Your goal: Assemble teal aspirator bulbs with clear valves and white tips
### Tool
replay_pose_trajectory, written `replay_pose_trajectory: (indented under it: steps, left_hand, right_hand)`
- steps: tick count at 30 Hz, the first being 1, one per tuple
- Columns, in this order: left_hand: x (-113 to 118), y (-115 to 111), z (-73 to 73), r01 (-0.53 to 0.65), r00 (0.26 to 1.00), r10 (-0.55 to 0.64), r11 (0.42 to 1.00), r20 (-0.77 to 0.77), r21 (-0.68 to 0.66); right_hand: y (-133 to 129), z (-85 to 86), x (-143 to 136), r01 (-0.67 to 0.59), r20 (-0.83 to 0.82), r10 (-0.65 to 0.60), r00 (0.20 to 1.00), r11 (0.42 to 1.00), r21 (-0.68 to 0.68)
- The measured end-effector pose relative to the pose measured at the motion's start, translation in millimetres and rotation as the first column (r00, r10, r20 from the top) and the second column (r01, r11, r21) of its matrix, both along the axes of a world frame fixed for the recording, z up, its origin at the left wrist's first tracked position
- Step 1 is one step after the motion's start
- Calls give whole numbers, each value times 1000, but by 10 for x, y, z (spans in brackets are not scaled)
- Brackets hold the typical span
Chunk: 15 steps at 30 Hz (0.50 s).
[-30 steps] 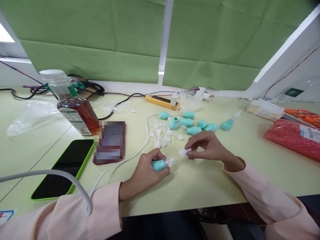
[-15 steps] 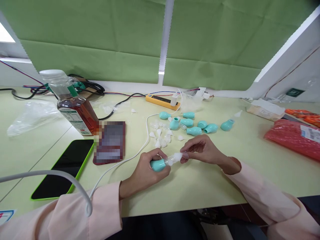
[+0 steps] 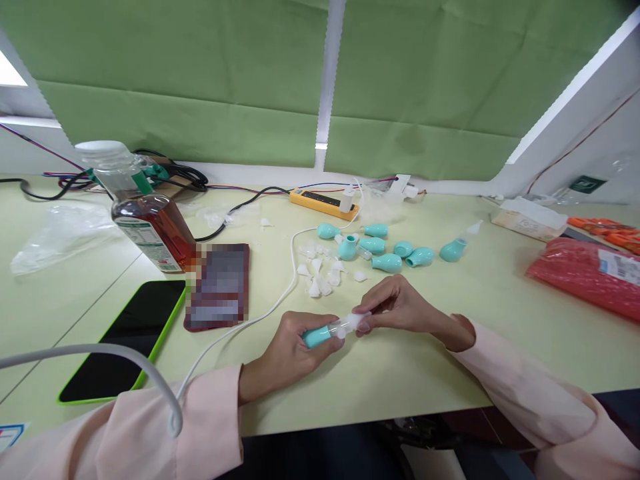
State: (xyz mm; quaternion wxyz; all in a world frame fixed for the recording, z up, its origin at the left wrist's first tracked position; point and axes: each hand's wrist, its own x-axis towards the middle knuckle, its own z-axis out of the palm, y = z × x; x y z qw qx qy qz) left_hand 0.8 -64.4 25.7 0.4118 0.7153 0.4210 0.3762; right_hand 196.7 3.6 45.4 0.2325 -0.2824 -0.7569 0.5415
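My left hand (image 3: 295, 348) is closed round the turquoise bulb (image 3: 317, 337) of a nasal aspirator, with thumb and fingers along its sides. A clear tube (image 3: 339, 329) sticks out of the bulb to the right. On the tube's far end sits a white soft tip (image 3: 356, 321), pinched between the thumb and fingers of my right hand (image 3: 393, 305); the fingers hide part of it. Behind my hands lie several loose turquoise bulbs (image 3: 387, 263) and a pile of white tips (image 3: 314, 288) and clear pieces. Farther right rests another aspirator (image 3: 453, 249) with a tip on it.
A bottle of amber liquid (image 3: 157, 230), a green-edged phone (image 3: 127, 333) and a dark red phone-like item (image 3: 219, 287) are on the left. A white cable (image 3: 273, 308) runs from the yellow power strip (image 3: 323, 203) past my left hand. At right lies a red package (image 3: 585, 272).
My right fingers have shifted left, farther over the white tip toward the tube. My left fingers lie straighter along the bulb.
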Motion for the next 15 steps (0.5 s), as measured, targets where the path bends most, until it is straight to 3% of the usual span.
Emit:
replay_pose_trajectory:
  steps: [6, 11, 15]
  left_hand:
    - [-4, -10, -56, -50, 998, 58, 979, -38, 200]
    - [-8, -13, -46, 30, 993, 2, 962, -115, 272]
    - [-4, -8, -15, 13, 993, 18, 964, -114, 267]
  right_hand:
    - [-18, -71, -37, -27, -70, 10, 997, 972, -234]
    - [-30, -29, -39, -46, -25, 41, 999, 965, -256]
    - [-90, -53, -65, -1, -62, -15, 998, 969, -248]
